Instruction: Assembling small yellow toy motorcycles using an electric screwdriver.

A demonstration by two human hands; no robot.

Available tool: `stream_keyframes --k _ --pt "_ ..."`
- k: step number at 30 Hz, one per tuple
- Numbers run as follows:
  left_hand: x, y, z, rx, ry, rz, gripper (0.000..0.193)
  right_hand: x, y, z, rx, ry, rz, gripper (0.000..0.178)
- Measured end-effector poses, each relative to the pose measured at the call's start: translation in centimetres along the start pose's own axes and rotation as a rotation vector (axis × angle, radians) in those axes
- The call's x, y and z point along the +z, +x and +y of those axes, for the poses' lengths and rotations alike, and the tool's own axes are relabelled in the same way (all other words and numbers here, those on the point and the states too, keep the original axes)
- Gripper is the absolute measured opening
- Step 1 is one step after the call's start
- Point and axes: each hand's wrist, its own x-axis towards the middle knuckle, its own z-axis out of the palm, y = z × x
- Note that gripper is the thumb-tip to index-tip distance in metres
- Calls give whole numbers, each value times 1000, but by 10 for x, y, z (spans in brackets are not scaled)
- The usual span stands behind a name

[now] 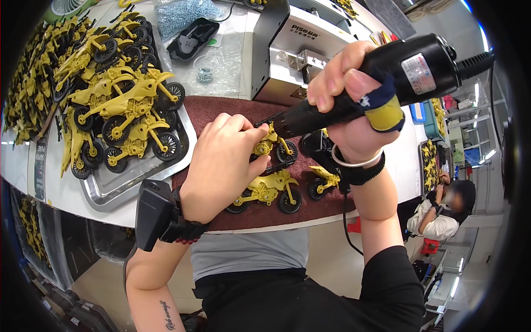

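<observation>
My right hand [354, 99] is wrapped round a black electric screwdriver [381, 72], tilted with its tip end down toward the mat. Under that tip lies a yellow toy motorcycle [266, 147] with black wheels. My left hand [227, 152] has its fingers and thumb closed on this toy and covers much of it. Closer to me another yellow toy motorcycle [269, 191] lies on the brown mat [215, 218], with a further toy motorcycle [323, 182] to its right, partly hidden by my right wrist. The screwdriver's bit itself cannot be made out.
At left, a metal tray [102, 193] bears a heap of yellow toy motorcycles [124, 105]. Behind the mat stand a metal screw feeder [276, 61], a black tray [193, 39] and a bag of screws [185, 16]. A cable hangs by my right arm. Another person [442, 210] sits far right.
</observation>
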Motion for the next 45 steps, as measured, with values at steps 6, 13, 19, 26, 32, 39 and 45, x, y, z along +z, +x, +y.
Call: stream_keyframes --k 6,13,19,26,32,39,45 --pt "-1 0 0 -8 16 13 34 7 0 2 17 -65 33 15" --pt "2 0 -1 59 16 46 35 -37 24 -79 -257 258 -112 19" --pt "1 -1 0 20 27 38 36 -65 46 -25 -180 106 -24 19" --pt "1 -1 0 18 29 27 37 -36 10 -21 -106 142 19 15" --pt "0 0 1 21 34 23 37 -55 29 -44 -248 207 -42 22" --pt "1 0 0 -11 15 19 36 -42 52 -16 -262 39 199 27" --pt "0 -1 1 0 30 21 35 -59 54 -14 -360 3 132 31"
